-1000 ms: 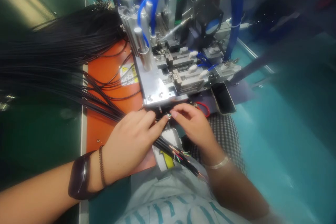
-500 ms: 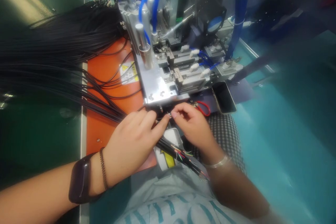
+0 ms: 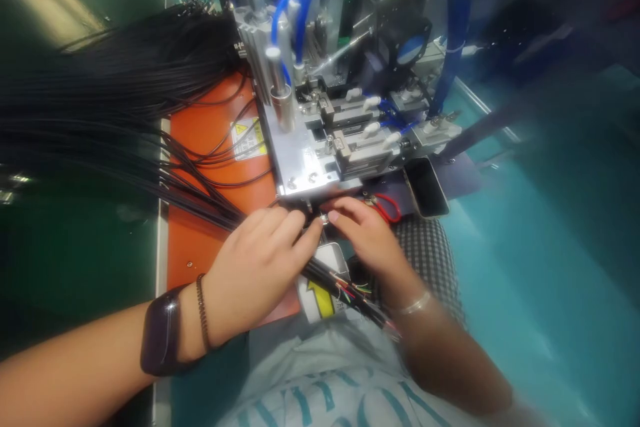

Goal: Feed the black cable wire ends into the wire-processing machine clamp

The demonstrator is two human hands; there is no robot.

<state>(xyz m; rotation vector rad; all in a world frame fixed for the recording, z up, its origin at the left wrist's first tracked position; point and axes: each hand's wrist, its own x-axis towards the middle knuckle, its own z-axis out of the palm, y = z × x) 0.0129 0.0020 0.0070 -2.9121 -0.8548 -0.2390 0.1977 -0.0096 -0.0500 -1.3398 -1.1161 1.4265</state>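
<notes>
Small bright piece (image 3: 325, 219) sits between hands: 2 o'clock of my left hand (image 3: 265, 253), 10 of my right hand (image 3: 367, 233), neither clearly nearer. Can't tell if fingers (image 3: 307, 243) pinch it. Black cable bundle (image 3: 320, 273) runs 10-to-4 under left.

Left grip (image 3: 263, 257) palm-down, right grip (image 3: 369, 235) curled

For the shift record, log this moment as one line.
left hand: at small shiny piece; right hand: at same piece; grip: unclear; black cables: passing under left hand; phone: screen dark
</notes>
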